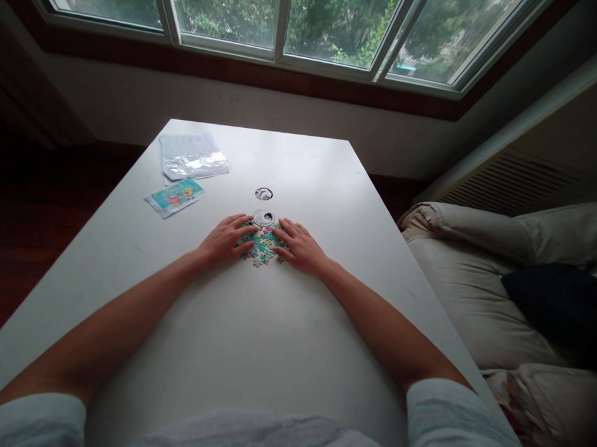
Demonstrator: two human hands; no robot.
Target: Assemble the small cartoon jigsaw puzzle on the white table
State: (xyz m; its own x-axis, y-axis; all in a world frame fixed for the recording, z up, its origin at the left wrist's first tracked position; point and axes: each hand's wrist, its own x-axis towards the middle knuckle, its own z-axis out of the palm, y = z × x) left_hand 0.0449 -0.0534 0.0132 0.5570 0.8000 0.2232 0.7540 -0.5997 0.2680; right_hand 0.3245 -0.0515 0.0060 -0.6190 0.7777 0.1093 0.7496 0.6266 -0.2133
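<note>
A pile of small jigsaw puzzle pieces (pixel 263 246), mostly teal with pink, yellow and white, lies on the white table. My left hand (pixel 226 240) rests at the pile's left edge, fingers spread and touching pieces. On the opposite side my right hand (pixel 300 245) lies with its fingers apart over the right edge. Neither hand grips anything. Just beyond the pile, near my fingertips, is a round silvery metal lid-like disc (pixel 263 218). A second, smaller round shiny piece (pixel 264 194) sits farther back. Some pieces are hidden under my fingers.
The white table (pixel 301 163) stands below a window (pixel 281 22). At its back left lie a clear plastic bag (pixel 194 155) with papers and a colourful picture card (pixel 176 196). A beige sofa (pixel 456 278) with a dark cloth (pixel 564 304) stands to the right.
</note>
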